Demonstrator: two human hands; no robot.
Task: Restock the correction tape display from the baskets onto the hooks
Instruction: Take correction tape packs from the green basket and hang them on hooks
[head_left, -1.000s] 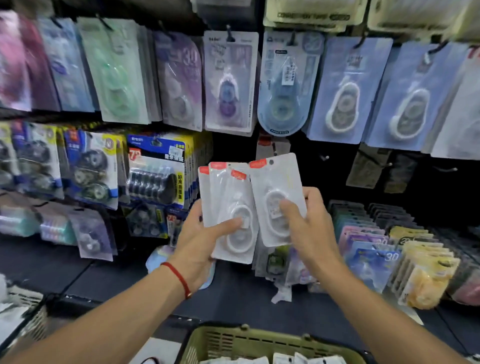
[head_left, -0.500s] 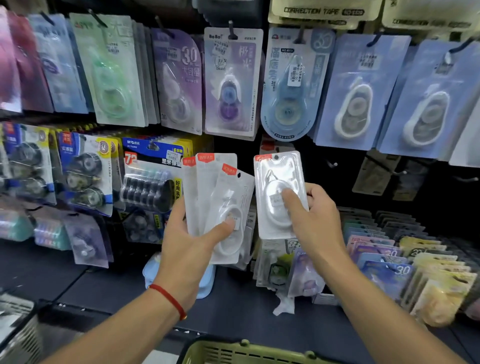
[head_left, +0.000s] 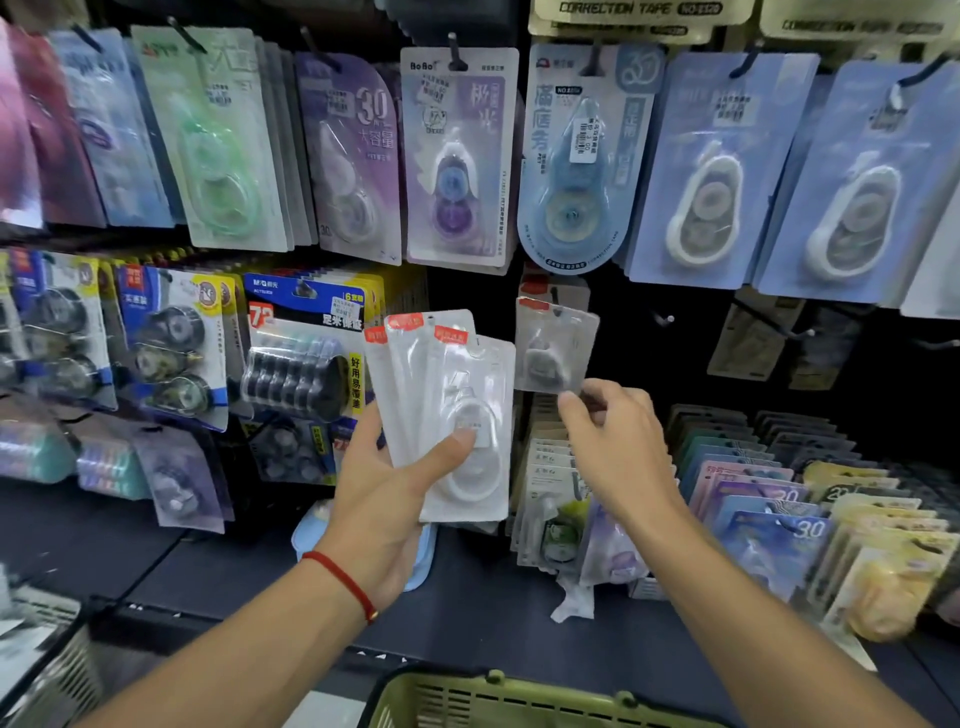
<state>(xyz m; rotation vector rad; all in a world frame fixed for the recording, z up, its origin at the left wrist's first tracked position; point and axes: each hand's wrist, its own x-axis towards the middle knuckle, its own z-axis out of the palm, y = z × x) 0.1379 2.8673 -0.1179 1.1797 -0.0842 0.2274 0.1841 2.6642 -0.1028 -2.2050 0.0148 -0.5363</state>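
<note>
**Packs in hand at the hook wall**

The hook wall carries rows of carded correction tapes. Below it, nearest the camera, shows the rim of a green basket. The left hand grips a fanned stack of clear packs in front of the wall, thumb pressed on the front one. The right hand, fingers loosely curled, sits just under a single pack hanging on the wall; whether it touches is unclear.
</note>
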